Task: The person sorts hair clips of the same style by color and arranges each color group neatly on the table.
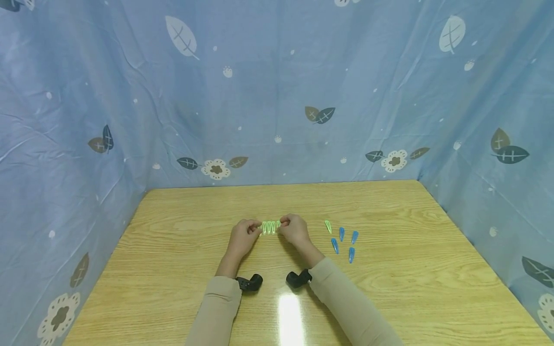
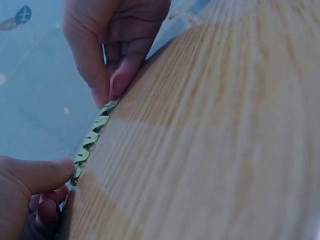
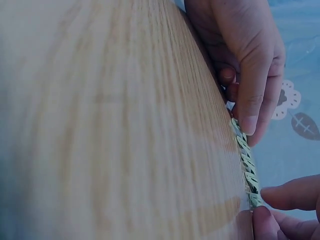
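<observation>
Pinching either end of green clip row (image 1: 269,228), L grip (image 1: 244,235) & R grip (image 1: 296,231) are nearly closed, row btwn them on worktop (image 1: 173,250); loose green clip (image 1: 328,227) & 4 blue clips (image 1: 342,234) lie R of R grip.

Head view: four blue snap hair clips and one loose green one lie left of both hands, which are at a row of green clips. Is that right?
Wrong side: in the head view, the four blue snap hair clips and loose green clip lie to the right of the left hand and right hand. The rest holds.
</observation>
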`<state>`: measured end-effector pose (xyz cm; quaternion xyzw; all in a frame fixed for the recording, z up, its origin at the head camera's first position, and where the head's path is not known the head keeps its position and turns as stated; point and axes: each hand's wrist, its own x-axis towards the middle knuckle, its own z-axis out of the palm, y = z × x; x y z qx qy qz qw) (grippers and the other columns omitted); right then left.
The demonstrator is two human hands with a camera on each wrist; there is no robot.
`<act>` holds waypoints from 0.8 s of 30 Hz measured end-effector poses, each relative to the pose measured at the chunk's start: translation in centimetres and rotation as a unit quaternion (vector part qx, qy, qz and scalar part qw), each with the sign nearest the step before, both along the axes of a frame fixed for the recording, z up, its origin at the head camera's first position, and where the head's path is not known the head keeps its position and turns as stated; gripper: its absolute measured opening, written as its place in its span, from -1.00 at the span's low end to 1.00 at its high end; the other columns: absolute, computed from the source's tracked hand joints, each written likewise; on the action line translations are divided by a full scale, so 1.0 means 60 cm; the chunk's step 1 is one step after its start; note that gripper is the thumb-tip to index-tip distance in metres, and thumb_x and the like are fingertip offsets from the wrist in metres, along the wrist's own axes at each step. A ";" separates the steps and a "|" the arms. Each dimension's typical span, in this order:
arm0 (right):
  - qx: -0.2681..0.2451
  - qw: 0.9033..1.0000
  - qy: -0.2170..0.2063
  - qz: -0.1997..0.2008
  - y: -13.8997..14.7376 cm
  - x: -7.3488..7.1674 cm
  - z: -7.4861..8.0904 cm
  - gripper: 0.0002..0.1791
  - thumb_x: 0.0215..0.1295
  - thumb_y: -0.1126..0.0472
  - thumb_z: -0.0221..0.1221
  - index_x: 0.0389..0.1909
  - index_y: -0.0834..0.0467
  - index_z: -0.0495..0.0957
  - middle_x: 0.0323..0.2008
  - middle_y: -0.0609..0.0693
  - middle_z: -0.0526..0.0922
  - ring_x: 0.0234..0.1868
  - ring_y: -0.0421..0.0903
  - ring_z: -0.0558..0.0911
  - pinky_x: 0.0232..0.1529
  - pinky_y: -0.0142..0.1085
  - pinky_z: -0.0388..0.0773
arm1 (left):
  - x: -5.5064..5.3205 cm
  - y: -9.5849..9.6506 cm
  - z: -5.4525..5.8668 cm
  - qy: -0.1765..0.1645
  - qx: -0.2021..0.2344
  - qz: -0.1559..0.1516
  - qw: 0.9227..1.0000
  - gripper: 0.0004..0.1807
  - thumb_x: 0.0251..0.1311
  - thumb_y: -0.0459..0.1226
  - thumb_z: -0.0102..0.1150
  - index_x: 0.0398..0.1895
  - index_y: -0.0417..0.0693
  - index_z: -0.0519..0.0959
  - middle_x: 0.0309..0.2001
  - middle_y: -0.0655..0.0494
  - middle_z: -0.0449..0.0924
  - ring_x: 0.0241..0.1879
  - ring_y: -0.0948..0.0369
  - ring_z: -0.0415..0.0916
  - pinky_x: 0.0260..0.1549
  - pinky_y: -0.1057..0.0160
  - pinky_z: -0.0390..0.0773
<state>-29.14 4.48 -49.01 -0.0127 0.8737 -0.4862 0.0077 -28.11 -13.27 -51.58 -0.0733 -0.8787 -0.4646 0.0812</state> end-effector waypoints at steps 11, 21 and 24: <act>-0.117 0.993 -0.007 0.018 0.021 0.006 -0.019 -0.66 0.16 0.36 0.25 -0.03 0.35 0.55 -0.24 0.11 0.60 -0.27 -0.07 0.58 -0.31 -0.31 0.54 | 0.003 -0.001 0.000 -0.003 -0.001 0.005 1.000 -0.79 0.19 -0.31 0.27 -0.13 -0.19 0.67 -0.39 0.11 0.46 -0.42 0.23 0.35 -0.43 0.32 0.40; -0.193 0.981 -0.003 0.034 0.068 0.014 -0.020 -0.57 0.26 0.34 0.23 0.13 0.39 0.45 -0.03 0.25 0.58 -0.01 0.09 0.59 -0.07 -0.31 0.56 | 0.004 0.000 0.000 -0.004 -0.002 0.005 1.000 -0.78 0.20 -0.31 0.26 -0.11 -0.19 0.66 -0.38 0.11 0.46 -0.41 0.23 0.35 -0.41 0.31 0.41; -0.199 0.979 0.010 0.040 0.089 0.017 -0.016 -0.55 0.27 0.35 0.22 0.15 0.40 0.42 0.02 0.28 0.56 0.04 0.11 0.57 -0.06 -0.36 0.54 | 0.004 0.000 0.001 -0.002 -0.002 0.006 1.000 -0.79 0.20 -0.31 0.26 -0.12 -0.19 0.66 -0.38 0.11 0.46 -0.41 0.23 0.35 -0.41 0.31 0.41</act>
